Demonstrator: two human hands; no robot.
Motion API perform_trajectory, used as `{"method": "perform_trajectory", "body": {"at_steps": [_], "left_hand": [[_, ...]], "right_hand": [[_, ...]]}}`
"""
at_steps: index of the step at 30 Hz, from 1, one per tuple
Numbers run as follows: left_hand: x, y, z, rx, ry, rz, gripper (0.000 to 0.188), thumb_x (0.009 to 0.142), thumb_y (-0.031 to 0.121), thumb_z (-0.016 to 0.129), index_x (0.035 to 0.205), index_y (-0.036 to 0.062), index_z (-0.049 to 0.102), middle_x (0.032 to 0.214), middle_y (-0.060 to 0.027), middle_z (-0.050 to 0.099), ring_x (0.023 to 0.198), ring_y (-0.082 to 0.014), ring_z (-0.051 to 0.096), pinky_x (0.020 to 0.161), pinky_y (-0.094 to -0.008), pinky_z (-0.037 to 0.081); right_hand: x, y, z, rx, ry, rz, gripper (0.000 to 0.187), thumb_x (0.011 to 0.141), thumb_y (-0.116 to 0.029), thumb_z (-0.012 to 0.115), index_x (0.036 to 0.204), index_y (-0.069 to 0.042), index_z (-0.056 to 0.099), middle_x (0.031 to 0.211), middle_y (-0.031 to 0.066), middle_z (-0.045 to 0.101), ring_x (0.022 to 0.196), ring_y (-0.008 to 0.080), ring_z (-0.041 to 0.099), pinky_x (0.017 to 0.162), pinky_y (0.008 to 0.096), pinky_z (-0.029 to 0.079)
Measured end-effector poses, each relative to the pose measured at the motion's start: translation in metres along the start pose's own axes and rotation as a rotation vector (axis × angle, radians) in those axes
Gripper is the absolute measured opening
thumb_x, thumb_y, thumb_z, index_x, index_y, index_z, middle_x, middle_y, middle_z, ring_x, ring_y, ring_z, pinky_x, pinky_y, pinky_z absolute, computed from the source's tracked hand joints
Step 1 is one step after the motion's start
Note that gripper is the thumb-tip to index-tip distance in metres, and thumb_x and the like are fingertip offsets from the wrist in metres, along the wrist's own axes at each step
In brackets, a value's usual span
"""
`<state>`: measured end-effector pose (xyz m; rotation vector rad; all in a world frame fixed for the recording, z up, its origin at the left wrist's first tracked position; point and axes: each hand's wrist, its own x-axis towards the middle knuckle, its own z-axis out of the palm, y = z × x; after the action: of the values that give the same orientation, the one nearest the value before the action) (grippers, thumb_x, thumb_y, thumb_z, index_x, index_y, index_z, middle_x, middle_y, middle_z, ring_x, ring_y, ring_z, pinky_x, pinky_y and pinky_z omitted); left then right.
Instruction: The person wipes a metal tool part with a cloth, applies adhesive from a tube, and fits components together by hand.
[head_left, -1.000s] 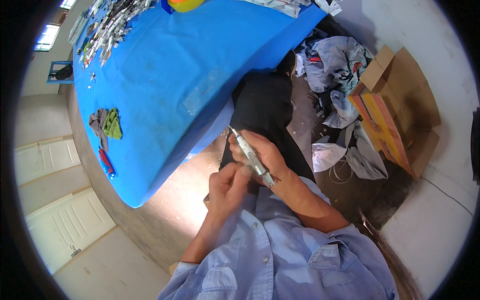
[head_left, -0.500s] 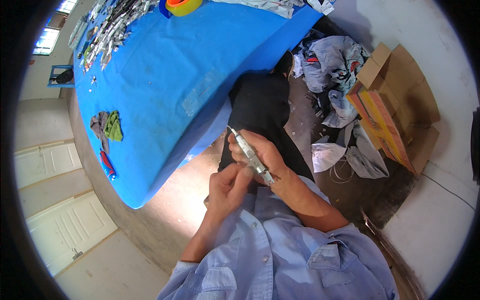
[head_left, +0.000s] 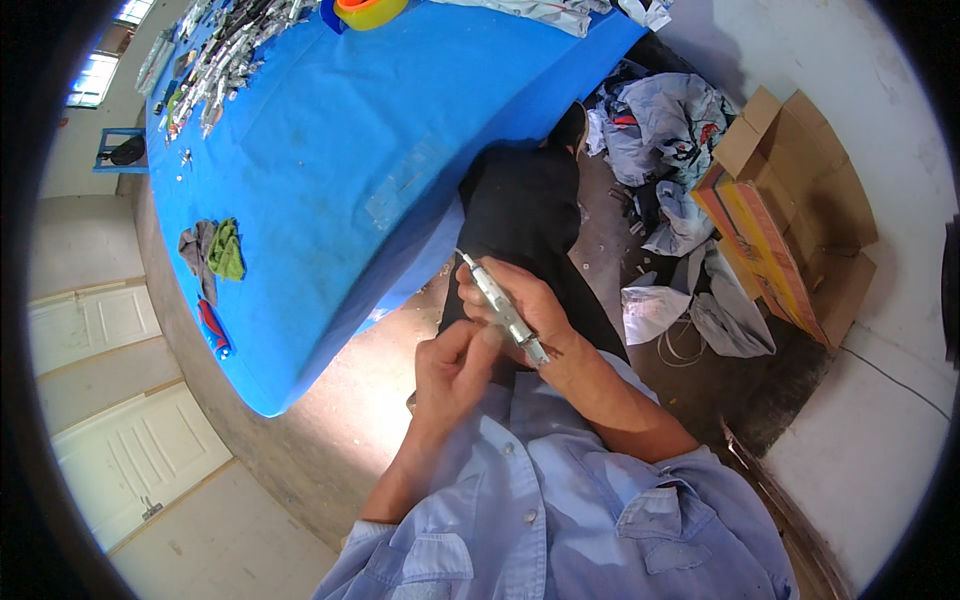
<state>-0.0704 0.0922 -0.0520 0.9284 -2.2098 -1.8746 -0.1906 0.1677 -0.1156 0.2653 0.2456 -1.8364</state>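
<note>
A slim white-and-silver pen-shaped piece (head_left: pixel 497 300) with a thin tip lies slantwise in front of my body. My right hand (head_left: pixel 537 305) is closed round it from the right, and its narrow tip points up and to the left past my fingers. The wider, clear-looking lower end reaches down toward my right wrist. Close against its left side is my left hand (head_left: pixel 457 365), thumb and fingers pinched together. Whatever sits between those left fingertips is too small or hidden to name.
Left and ahead stands a table with a blue cover (head_left: pixel 330 150). On it lie a pile of silver pieces (head_left: pixel 225 70), yellow tape (head_left: pixel 370 12), a green cloth (head_left: pixel 227 250) and a red-and-blue tool (head_left: pixel 213 330). At right are crumpled bags (head_left: pixel 670 110) and an open carton (head_left: pixel 800 210).
My left hand's pinched fingers have come slightly away from the middle of the pen-shaped piece. My right hand keeps hold of it in nearly the same place.
</note>
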Motion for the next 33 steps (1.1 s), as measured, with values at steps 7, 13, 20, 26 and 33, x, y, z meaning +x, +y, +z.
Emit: {"method": "perform_trajectory", "body": {"at_steps": [7, 13, 20, 26, 33], "left_hand": [[-0.004, 0.004, 0.001, 0.073, -0.023, 0.081, 0.033, 0.104, 0.022, 0.063, 0.08, 0.0005, 0.065, 0.061, -0.0002, 0.058, 0.056, -0.0058, 0.053, 0.051, -0.0253, 0.039], [-0.002, -0.004, 0.0, 0.08, -0.013, 0.098, 0.032, 0.104, 0.021, 0.063, 0.08, 0.0008, 0.065, 0.061, 0.0009, 0.058, 0.055, -0.0053, 0.052, 0.05, -0.025, 0.039], [0.0, 0.001, 0.0, 0.046, 0.008, 0.044, 0.033, 0.105, 0.022, 0.063, 0.079, 0.0009, 0.065, 0.06, 0.0007, 0.058, 0.056, -0.006, 0.052, 0.05, -0.0256, 0.039], [-0.002, 0.002, 0.0, 0.132, 0.007, 0.15, 0.032, 0.104, 0.021, 0.063, 0.08, 0.0, 0.065, 0.06, -0.0001, 0.059, 0.055, -0.0065, 0.052, 0.051, -0.0259, 0.04], [-0.004, 0.003, -0.004, 0.187, -0.029, 0.18, 0.03, 0.104, 0.02, 0.064, 0.081, -0.0009, 0.066, 0.059, 0.0003, 0.058, 0.055, -0.0062, 0.053, 0.05, -0.0253, 0.04]], "right_hand": [[-0.003, -0.002, 0.007, -0.025, 0.021, 0.001, 0.033, 0.109, -0.031, 0.051, 0.113, 0.001, 0.06, 0.082, 0.0019, 0.054, 0.064, 0.0088, 0.045, 0.058, 0.021, 0.039], [-0.003, -0.002, 0.001, 0.002, 0.0, 0.019, 0.035, 0.111, -0.031, 0.047, 0.113, 0.002, 0.06, 0.083, 0.004, 0.057, 0.066, 0.0108, 0.05, 0.06, 0.0226, 0.043], [0.001, 0.001, -0.004, -0.005, 0.011, -0.009, 0.036, 0.112, -0.03, 0.045, 0.114, 0.002, 0.06, 0.085, 0.0064, 0.058, 0.067, 0.0123, 0.053, 0.062, 0.0237, 0.046], [0.0, 0.0, -0.005, 0.041, -0.057, 0.01, 0.037, 0.112, -0.03, 0.044, 0.115, 0.003, 0.06, 0.085, 0.0065, 0.059, 0.068, 0.0123, 0.054, 0.062, 0.0239, 0.047], [-0.004, 0.0, 0.003, -0.041, 0.005, -0.007, 0.031, 0.11, -0.029, 0.049, 0.116, 0.001, 0.058, 0.084, 0.0023, 0.056, 0.065, 0.0087, 0.047, 0.058, 0.0209, 0.04]]}}
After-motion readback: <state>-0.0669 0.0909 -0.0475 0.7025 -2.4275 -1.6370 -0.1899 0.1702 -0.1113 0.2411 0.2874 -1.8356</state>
